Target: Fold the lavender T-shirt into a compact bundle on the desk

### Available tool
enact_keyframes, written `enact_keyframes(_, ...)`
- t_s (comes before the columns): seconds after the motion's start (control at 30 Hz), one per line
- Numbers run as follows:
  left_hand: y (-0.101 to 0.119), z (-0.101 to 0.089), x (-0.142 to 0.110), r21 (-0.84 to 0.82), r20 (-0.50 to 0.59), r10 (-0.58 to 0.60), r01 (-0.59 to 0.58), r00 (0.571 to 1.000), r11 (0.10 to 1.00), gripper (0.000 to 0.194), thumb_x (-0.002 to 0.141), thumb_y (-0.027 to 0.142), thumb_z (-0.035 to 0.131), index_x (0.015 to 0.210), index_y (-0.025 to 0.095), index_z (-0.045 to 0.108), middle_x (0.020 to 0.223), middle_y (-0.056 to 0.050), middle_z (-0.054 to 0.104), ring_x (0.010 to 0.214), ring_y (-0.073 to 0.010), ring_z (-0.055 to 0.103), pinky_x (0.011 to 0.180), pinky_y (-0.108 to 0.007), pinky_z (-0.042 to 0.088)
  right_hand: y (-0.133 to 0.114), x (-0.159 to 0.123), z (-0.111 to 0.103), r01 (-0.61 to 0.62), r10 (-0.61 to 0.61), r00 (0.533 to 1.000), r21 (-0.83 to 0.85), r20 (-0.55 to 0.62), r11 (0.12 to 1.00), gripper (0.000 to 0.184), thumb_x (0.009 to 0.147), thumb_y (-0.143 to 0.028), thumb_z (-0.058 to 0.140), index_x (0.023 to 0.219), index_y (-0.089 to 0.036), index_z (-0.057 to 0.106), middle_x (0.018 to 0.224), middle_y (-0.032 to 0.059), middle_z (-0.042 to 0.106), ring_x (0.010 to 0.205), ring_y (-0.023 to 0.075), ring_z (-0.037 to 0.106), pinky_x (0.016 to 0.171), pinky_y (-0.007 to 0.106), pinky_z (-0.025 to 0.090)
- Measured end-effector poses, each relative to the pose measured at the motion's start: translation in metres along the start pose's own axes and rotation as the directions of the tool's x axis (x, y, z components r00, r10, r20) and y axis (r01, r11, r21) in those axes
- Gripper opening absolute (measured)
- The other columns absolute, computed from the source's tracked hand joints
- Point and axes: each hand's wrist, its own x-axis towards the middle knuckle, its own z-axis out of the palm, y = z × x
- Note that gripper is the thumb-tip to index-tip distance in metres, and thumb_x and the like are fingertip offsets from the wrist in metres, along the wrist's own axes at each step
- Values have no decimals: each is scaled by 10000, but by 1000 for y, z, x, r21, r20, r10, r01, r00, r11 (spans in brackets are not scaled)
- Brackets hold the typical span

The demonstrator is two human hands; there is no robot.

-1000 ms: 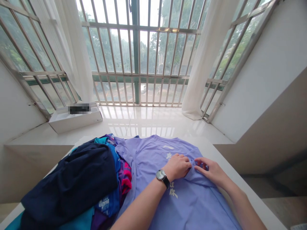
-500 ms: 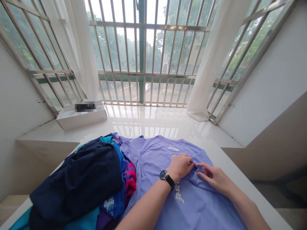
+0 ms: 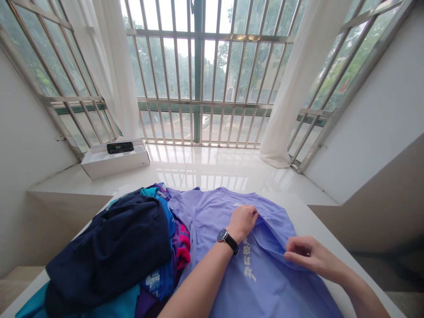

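**Fold [image 3: 273, 236] opens wider on the lavender T-shirt [image 3: 212, 216]**

At lower left, a navy garment [image 3: 106, 247] tops a heap of clothes [image 3: 159, 276] lying against the shirt. At centre, the left hand [image 3: 243, 222], wearing a wristwatch [image 3: 227, 238], is clenched on the shirt's fabric below the collar. Further right, the right hand [image 3: 311, 255] has drawn away, its fingers [image 3: 291, 255] curled at the fold's edge, though any pinch is unclear. The shirt lies flat on a white table [image 3: 318, 234].

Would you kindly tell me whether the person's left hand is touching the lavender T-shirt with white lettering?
Touching: the head view shows the left hand closed on a raised fold of the lavender T-shirt.
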Motion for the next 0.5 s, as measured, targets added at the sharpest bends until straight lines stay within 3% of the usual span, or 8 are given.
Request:
enact_keyframes(0.3,6,-4,0,-78,58,223,-218,973,973,229,944,256,477,1115,242,628,1084,-19,684,957,-168,632,875,-285,495,-19,0,18,-37,32,977,19,212,999,414,750,-587,707,716,-175,692,617,-10,514,607,125,408,554,242,341)
enact_keyframes(0.4,0,-7,0,-57,155,307,-301,939,952,349,835,302,636,1172,225,589,1105,-39,667,1005,-198,620,889,-291,493,-19,0,18,-44,37,970,21,240,999,420,778,-593,668,748,-175,696,635,-4,532,621,130,422,568,246,349)
enact_keyframes(0.5,-4,-10,-2,37,252,292,-311,922,950,425,764,318,700,1165,225,595,1091,-53,663,1004,-234,615,867,-312,499,-15,0,17,-36,24,969,43,246,998,430,795,-604,644,770,-179,701,651,4,556,627,135,446,577,248,367)
